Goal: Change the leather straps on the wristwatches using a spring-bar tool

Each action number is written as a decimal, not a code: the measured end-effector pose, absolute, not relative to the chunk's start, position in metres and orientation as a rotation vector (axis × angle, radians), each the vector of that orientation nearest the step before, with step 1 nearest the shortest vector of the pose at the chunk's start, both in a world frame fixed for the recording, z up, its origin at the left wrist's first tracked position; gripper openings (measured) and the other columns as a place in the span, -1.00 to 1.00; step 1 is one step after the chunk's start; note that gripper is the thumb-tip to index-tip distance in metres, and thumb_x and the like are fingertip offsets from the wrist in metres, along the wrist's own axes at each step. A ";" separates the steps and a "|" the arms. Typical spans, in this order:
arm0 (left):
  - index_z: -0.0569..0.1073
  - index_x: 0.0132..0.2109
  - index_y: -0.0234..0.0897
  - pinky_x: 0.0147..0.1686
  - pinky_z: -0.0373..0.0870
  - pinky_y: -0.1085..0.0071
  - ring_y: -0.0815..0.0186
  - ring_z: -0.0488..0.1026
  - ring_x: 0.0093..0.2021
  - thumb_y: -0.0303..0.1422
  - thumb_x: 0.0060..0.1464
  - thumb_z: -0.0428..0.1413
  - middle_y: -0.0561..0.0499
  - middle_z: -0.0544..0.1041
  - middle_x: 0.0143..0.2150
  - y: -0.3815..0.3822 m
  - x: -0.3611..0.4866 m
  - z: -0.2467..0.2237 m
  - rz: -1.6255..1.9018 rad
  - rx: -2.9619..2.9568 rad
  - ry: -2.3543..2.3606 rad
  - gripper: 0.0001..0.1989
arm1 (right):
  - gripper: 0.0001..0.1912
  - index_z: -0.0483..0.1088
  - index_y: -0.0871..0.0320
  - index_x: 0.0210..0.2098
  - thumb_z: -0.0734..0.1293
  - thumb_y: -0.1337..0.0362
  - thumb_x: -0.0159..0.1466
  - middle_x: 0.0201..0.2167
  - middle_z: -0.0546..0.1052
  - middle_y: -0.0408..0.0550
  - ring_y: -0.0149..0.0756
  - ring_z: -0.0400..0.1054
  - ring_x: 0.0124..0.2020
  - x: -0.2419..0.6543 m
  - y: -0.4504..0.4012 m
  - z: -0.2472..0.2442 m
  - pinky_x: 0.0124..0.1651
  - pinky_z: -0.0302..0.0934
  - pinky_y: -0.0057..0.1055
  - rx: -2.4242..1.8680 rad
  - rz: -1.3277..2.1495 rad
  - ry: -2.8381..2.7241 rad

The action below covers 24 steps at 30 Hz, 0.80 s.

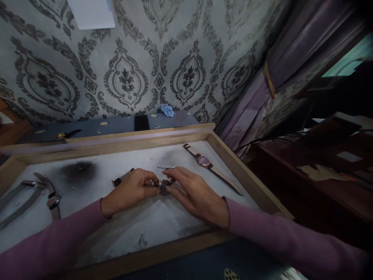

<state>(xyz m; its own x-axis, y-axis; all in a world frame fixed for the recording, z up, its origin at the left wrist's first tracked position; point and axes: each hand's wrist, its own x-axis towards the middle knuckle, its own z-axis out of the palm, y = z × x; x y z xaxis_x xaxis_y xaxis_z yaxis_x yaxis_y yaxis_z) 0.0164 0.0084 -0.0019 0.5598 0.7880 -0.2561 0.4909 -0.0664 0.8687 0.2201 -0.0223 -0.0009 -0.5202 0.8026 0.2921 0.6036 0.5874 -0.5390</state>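
Both hands meet over the middle of a white-bottomed wooden tray (233, 155). Between them is a small round watch case (163, 188). My left hand (132, 191) pinches its left side between thumb and fingers. My right hand (196, 193) has its thumb and fingertips closed on the right side of the same case. A strap piece with a buckle (118, 181) lies just behind my left hand. A thin metal tool (166, 167) rests on the tray just beyond my right fingertips. The fine parts between the fingertips are too small to make out.
A watch with a long strap (204, 160) lies at the tray's right. Another watch (53, 200) and grey straps (21, 206) are at the left. Behind the tray are a black flat object (141, 123) and a crumpled blue cloth (167, 110). A purple curtain (250, 105) hangs at right.
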 end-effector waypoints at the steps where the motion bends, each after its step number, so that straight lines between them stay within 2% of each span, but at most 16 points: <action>1: 0.53 -0.29 -0.33 -0.56 0.05 0.51 0.42 0.23 -0.55 -0.28 -0.01 0.13 0.09 0.43 -0.54 0.008 0.016 0.000 0.350 1.722 1.062 -0.79 | -0.72 0.30 0.24 0.00 0.22 0.35 0.30 -0.26 0.50 0.03 -0.27 0.39 -0.29 0.217 -0.023 -0.002 -0.25 0.31 -0.32 -1.108 0.758 -2.225; 4: 0.52 -0.29 -0.34 -0.60 -0.05 0.51 0.46 0.10 -0.60 -0.26 0.01 0.13 0.17 0.27 -0.62 0.007 0.015 0.006 0.330 1.688 1.050 -0.78 | -0.84 0.33 0.22 -0.16 0.22 0.28 0.31 -0.38 0.48 -0.07 -0.36 0.41 -0.42 0.209 -0.023 -0.008 -0.46 0.28 -0.47 -1.050 1.380 -1.870; 7: 0.50 -0.29 -0.34 -0.59 -0.08 0.50 0.47 0.04 -0.61 -0.25 0.02 0.13 0.20 0.24 -0.63 0.006 0.014 0.010 0.308 1.625 1.029 -0.78 | -0.78 0.34 0.23 -0.31 0.30 0.16 0.25 -0.46 0.43 -0.11 -0.37 0.42 -0.44 0.205 -0.022 -0.012 -0.50 0.29 -0.51 -0.997 1.646 -1.574; 12: 0.43 -0.31 -0.32 -0.57 -0.07 0.50 0.46 0.11 -0.60 -0.23 0.01 0.15 0.17 0.34 -0.60 0.003 0.015 0.016 0.321 1.563 1.046 -0.79 | -0.65 0.36 0.24 -0.34 0.38 0.03 0.18 -0.49 0.42 -0.13 -0.41 0.41 -0.46 0.205 -0.023 -0.009 -0.46 0.31 -0.51 -0.933 1.697 -1.462; 16: 0.38 -0.31 -0.30 -0.44 0.13 0.48 0.38 0.32 -0.45 -0.22 0.06 0.13 0.06 0.48 -0.45 -0.001 0.017 0.020 0.421 1.518 0.981 -0.78 | -0.65 0.36 0.24 -0.34 0.38 0.03 0.18 -0.48 0.43 -0.13 -0.41 0.43 -0.46 0.206 -0.024 -0.007 -0.48 0.31 -0.53 -0.930 1.679 -1.408; 18: 0.37 -0.32 -0.30 -0.36 0.19 0.45 0.35 0.35 -0.37 -0.20 0.07 0.13 0.04 0.49 -0.40 -0.002 0.017 0.020 0.476 1.505 0.947 -0.77 | -0.66 0.36 0.24 -0.34 0.39 0.05 0.18 -0.48 0.44 -0.13 -0.41 0.44 -0.46 0.206 -0.023 -0.006 -0.48 0.30 -0.53 -0.936 1.666 -1.389; 20: 0.36 -0.34 -0.31 -0.36 0.19 0.45 0.36 0.34 -0.36 -0.19 0.07 0.13 0.04 0.47 -0.40 -0.003 0.017 0.020 0.508 1.507 0.932 -0.75 | -0.67 0.36 0.24 -0.35 0.40 0.07 0.17 -0.48 0.44 -0.13 -0.41 0.44 -0.46 0.205 -0.023 -0.006 -0.49 0.30 -0.54 -0.936 1.672 -1.380; 24: 0.35 -0.34 -0.31 -0.53 0.07 0.50 0.46 0.19 -0.53 -0.16 0.06 0.12 0.11 0.37 -0.50 -0.003 0.018 0.021 0.458 1.520 0.984 -0.72 | -0.66 0.37 0.25 -0.36 0.41 0.06 0.16 -0.48 0.45 -0.13 -0.43 0.43 -0.48 0.205 -0.022 -0.006 -0.50 0.29 -0.54 -0.924 1.699 -1.356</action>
<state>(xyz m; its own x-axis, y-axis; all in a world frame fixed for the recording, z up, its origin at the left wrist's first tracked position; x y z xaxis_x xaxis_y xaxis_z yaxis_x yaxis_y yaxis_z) 0.0180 -0.0029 0.0205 0.5635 0.7885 -0.2462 0.3199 0.0665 0.9451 0.2054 -0.0220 -0.0056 -0.4489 0.8901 -0.0781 -0.1214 -0.1473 -0.9816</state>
